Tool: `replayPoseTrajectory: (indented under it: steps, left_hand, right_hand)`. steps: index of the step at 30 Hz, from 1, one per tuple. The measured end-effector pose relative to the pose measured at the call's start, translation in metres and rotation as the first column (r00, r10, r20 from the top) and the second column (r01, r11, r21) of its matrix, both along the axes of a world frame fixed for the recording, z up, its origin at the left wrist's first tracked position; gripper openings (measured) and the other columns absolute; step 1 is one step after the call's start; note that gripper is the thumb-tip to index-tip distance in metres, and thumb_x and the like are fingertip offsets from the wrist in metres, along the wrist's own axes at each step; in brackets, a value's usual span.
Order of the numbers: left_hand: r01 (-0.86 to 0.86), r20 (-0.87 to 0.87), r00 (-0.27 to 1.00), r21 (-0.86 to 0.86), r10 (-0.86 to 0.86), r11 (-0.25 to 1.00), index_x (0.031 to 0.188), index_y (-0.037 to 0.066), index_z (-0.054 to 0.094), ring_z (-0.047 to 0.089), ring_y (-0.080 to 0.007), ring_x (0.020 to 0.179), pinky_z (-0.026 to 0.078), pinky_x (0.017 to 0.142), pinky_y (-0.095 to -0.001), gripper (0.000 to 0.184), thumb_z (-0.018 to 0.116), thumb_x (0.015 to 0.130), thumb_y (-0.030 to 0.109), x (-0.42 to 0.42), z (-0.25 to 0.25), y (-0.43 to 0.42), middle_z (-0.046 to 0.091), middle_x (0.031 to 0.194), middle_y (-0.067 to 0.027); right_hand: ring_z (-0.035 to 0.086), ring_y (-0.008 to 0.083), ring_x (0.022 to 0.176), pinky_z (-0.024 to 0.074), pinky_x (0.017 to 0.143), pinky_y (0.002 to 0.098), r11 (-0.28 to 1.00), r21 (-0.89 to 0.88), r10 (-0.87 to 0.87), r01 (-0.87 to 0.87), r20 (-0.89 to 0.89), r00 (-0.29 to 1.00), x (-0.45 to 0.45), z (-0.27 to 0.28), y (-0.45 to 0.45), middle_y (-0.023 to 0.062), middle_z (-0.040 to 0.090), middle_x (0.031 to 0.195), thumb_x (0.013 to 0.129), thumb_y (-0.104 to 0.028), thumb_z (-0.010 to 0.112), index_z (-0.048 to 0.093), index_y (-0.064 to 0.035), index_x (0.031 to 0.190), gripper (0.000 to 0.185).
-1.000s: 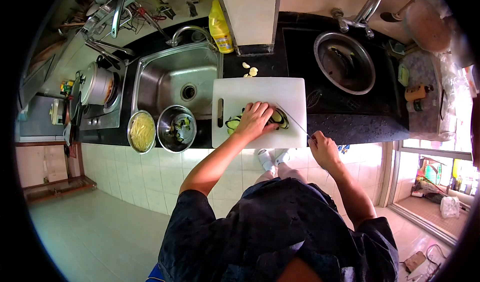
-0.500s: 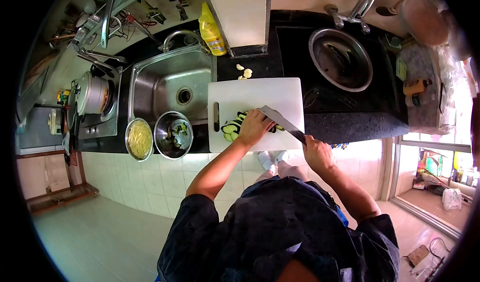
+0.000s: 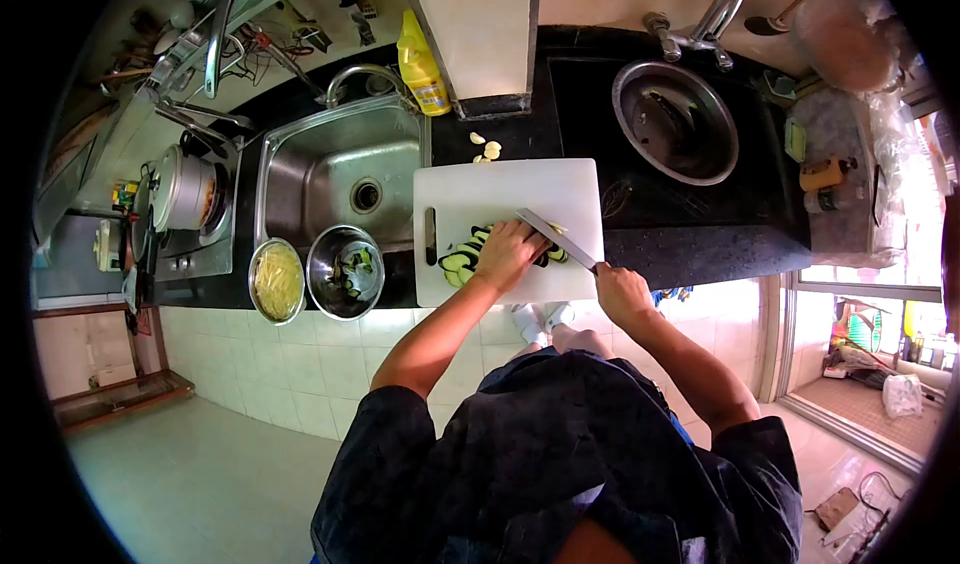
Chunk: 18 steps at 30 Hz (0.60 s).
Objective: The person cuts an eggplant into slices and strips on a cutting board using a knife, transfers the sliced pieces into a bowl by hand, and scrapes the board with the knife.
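Knife [image 3: 557, 237] moved left | clamped in right hand [image 3: 622, 294] | vegetable slices [image 3: 460, 262] under left hand [image 3: 509, 255] (grip: can't tell)

From the middle of the view, at ten o'clock, a steel sink [image 3: 315, 179] with a round drain [image 3: 366, 196], and above it an arched faucet [image 3: 366, 67]. Just past eleven, a yellow bottle [image 3: 423, 69], upright against the pillar [image 3: 472, 24]. Near twelve, a few pale cloves [image 3: 491, 151] on the black counter. At nine, a metal bowl [image 3: 252, 276] full of pale yellow shreds [image 3: 277, 279]; beyond, toward half past nine, a lidded pot [image 3: 185, 192] on the stove. Toward half past one, a wall tap [image 3: 700, 39]. Between three and four, low down, a white plastic bag [image 3: 902, 396].
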<state>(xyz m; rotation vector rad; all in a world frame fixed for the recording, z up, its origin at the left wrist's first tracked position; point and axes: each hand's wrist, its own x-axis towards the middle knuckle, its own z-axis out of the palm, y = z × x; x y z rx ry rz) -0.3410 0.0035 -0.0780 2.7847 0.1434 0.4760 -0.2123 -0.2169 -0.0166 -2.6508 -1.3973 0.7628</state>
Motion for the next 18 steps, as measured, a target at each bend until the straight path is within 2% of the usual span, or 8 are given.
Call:
replayPoseTrajectory:
  steps: [2,3,6,9,12,15,16,18]
  left_hand:
    - [-0.010,-0.060,0.998,-0.001,0.010,1.000,0.113,0.013,0.075,0.061,-0.0293,0.102,0.047,0.086,-0.0423,0.026,0.070,0.092,0.027,-0.001,0.001,-0.001,0.067,0.110,-0.0072]
    - [-0.015,-0.087,0.996,0.001,0.015,1.000,0.113,0.013,0.074,0.061,-0.0292,0.102,0.047,0.086,-0.0423,0.026,0.070,0.092,0.027,0.000,0.002,-0.001,0.067,0.110,-0.0070]
    - [0.022,0.111,0.994,0.009,-0.023,1.000,0.110,0.013,0.074,0.061,-0.0288,0.101,0.047,0.085,-0.0428,0.023,0.070,0.092,0.026,0.001,0.003,0.000,0.067,0.107,-0.0066]
    - [0.009,0.153,0.988,0.046,-0.016,0.999,0.105,0.012,0.074,0.061,-0.0264,0.100,0.045,0.086,-0.0413,0.020,0.070,0.091,0.026,0.001,0.008,-0.002,0.068,0.103,-0.0059]
    - [-0.036,0.041,0.999,0.033,0.035,0.999,0.104,0.013,0.074,0.061,-0.0260,0.101,0.045,0.085,-0.0419,0.018,0.071,0.090,0.025,0.000,0.003,-0.003,0.068,0.105,-0.0052]
    - [-0.003,0.091,0.996,0.003,0.003,1.000,0.103,0.012,0.074,0.061,-0.0266,0.100,0.045,0.086,-0.0420,0.018,0.071,0.090,0.025,0.000,0.000,-0.002,0.068,0.104,-0.0057]
    - [0.022,0.193,0.981,0.033,-0.028,0.999,0.102,0.012,0.073,0.060,-0.0260,0.098,0.045,0.085,-0.0414,0.017,0.071,0.090,0.025,0.003,0.000,0.000,0.066,0.100,-0.0054]
    - [-0.016,0.140,0.990,0.010,0.014,1.000,0.101,0.012,0.073,0.060,-0.0257,0.096,0.045,0.085,-0.0415,0.016,0.071,0.090,0.025,0.002,0.001,-0.002,0.065,0.098,-0.0047]
  right_hand:
    - [0.072,0.0439,0.073,0.0573,0.067,0.0529,0.998,0.057,-0.018,0.017,0.008,1.000,0.002,-0.013,-0.003,0.0281,0.071,0.080,0.100,-0.017,0.050,0.065,0.0030,0.099,0.025]
    - [0.072,0.0432,0.075,0.0580,0.069,0.0519,0.999,0.032,0.006,-0.006,0.000,1.000,0.004,-0.003,-0.001,0.0279,0.071,0.082,0.098,-0.014,0.050,0.065,0.0040,0.100,0.023]
    - [0.074,0.0418,0.080,0.0593,0.073,0.0499,0.998,-0.013,0.055,-0.055,-0.011,0.998,0.009,0.027,0.011,0.0276,0.072,0.086,0.094,-0.008,0.051,0.063,0.0061,0.101,0.020]
    - [0.074,0.0418,0.080,0.0593,0.072,0.0499,0.999,-0.013,0.042,-0.042,-0.008,0.999,0.001,0.022,0.010,0.0276,0.072,0.085,0.093,-0.008,0.051,0.064,0.0056,0.100,0.020]
    - [0.074,0.0423,0.078,0.0591,0.072,0.0506,0.998,0.056,0.032,-0.033,0.012,0.999,0.003,0.001,0.010,0.0271,0.072,0.083,0.093,-0.008,0.050,0.064,0.0052,0.097,0.019]
    - [0.072,0.0449,0.079,0.0571,0.073,0.0535,0.999,0.036,0.015,-0.015,-0.017,1.000,0.008,0.012,0.014,0.0280,0.071,0.085,0.097,-0.016,0.051,0.067,0.0028,0.098,0.025]
    - [0.072,0.0452,0.079,0.0570,0.073,0.0537,0.999,0.030,0.015,-0.015,-0.030,0.999,0.007,0.020,0.016,0.0280,0.071,0.085,0.098,-0.017,0.051,0.067,0.0024,0.098,0.026]
    - [0.071,0.0461,0.079,0.0569,0.074,0.0544,1.000,0.024,-0.008,0.009,-0.071,0.997,-0.001,0.024,0.017,0.0285,0.071,0.085,0.100,-0.021,0.051,0.068,0.0017,0.098,0.028]
